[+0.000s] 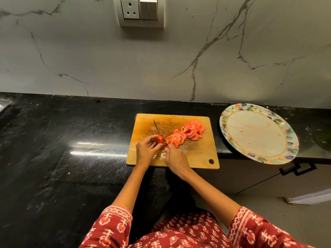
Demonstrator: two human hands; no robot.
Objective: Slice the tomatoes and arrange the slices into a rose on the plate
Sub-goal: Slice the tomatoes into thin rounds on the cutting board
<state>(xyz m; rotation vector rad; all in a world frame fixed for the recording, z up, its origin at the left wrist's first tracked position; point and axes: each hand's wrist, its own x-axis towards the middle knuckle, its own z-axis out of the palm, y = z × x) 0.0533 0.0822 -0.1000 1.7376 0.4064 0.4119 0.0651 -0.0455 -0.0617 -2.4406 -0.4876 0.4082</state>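
On the cutting board (197,154), right hand (176,158) grips the knife (160,131), left hand (146,149) pinches the last tomato end (160,139), slices (186,133) fanned toward 2 o'clock (slicing nearly done), plate (290,140) at 3 o'clock bare, rose unstarted.

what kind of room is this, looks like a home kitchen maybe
Most likely a home kitchen. A black stone countertop runs under a marble-look wall with a socket and switch plate. On it lie a wooden cutting board with tomato slices and a patterned plate.
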